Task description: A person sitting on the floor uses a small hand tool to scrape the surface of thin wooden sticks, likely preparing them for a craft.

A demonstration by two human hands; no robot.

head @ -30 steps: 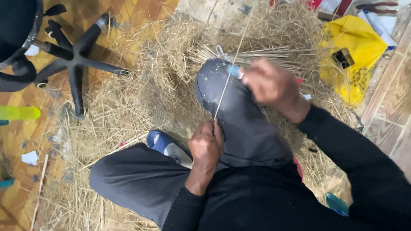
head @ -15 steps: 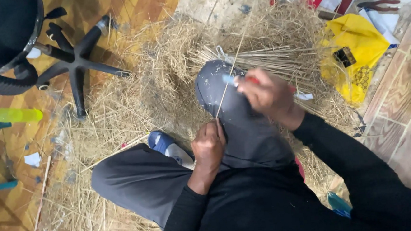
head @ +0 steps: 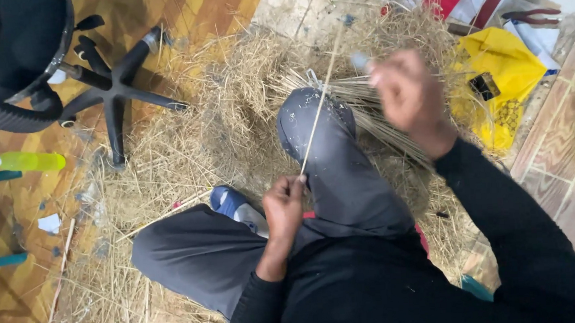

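A thin straw stalk [head: 317, 110] is pinched at its near end between the closed fingers of the left hand [head: 283, 207], which rests against the raised knee [head: 315, 123] in grey trousers. The stalk runs up and away from that hand, across the knee, toward the far side of the scene. The right hand [head: 408, 95] is raised further off to the right and is blurred; its fingers are curled closed around a small pale, bluish object [head: 360, 60], whose kind cannot be told. The stalk passes to the left of this hand and is not touched by it.

Behind the knee a bundle of straw stalks [head: 363, 100] is laid, tied with pale string near its left end. A loose pile of straw [head: 187, 154] is spread over the floor around the legs. A yellow plastic bag [head: 495, 75] is seen at the far right, with a small dark object lying on it; its contents cannot be made out. At the left, a black chair base [head: 113, 92] and a yellow-green bottle [head: 25, 161] lying on its side are seen on the wooden floor [head: 198, 7].
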